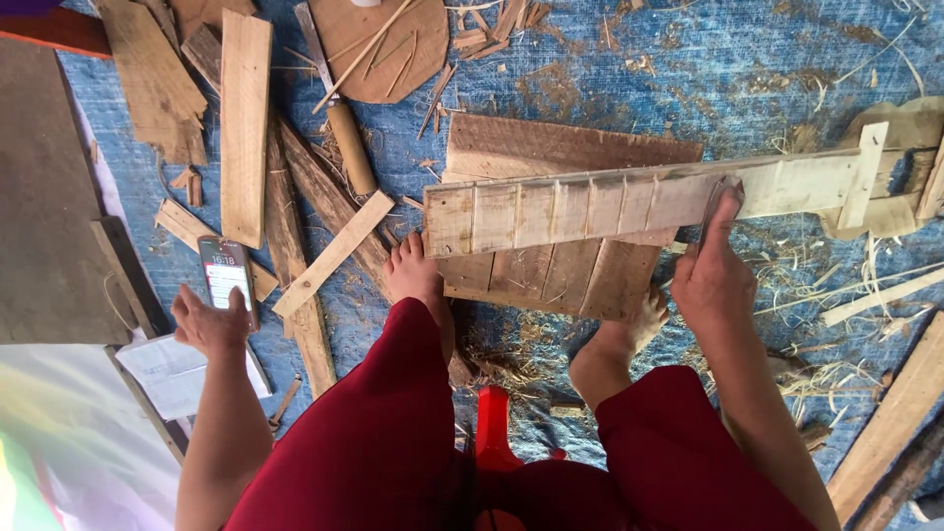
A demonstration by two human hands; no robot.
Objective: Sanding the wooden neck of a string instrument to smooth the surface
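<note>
left hand (209, 323) curled (low), right hand (712, 277) gripping

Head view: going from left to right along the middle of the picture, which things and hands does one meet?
Left hand → phone → thin loose slat → notched wooden strip → right hand → wood shavings.
</note>
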